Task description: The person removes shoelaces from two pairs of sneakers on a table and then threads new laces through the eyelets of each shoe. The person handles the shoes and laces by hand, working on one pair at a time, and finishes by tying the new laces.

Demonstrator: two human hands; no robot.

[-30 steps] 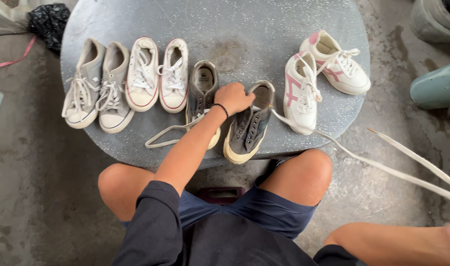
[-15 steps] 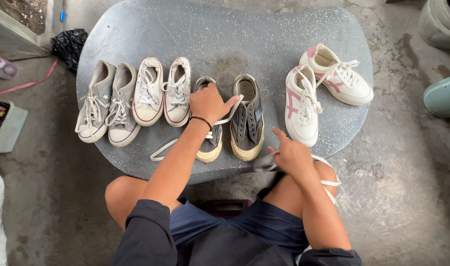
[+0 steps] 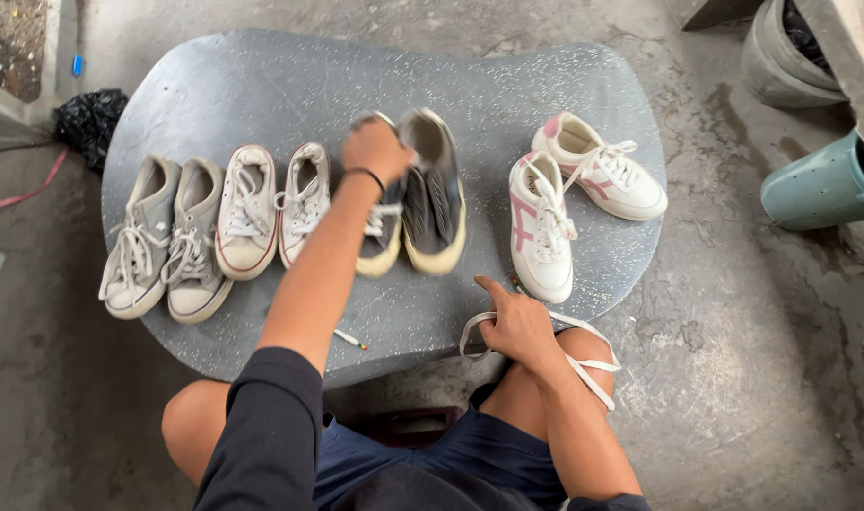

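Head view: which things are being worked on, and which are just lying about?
In hand:
left hand on dark grey shoes
right hand holding white shoelace

Lying about:
pink-striped white shoes
red-trimmed white shoes
light grey shoes
black bag

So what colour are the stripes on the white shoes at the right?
Pink, on the white shoes, clearest in the head view.

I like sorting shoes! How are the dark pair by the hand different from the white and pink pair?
The dark pair is grey with cream soles and looks unlaced; the white and pink pair is laced. The left hand rests on the dark pair, while nothing touches the white and pink pair. The dark shoes sit side by side; the pink ones angle apart. Both stand on the grey table.
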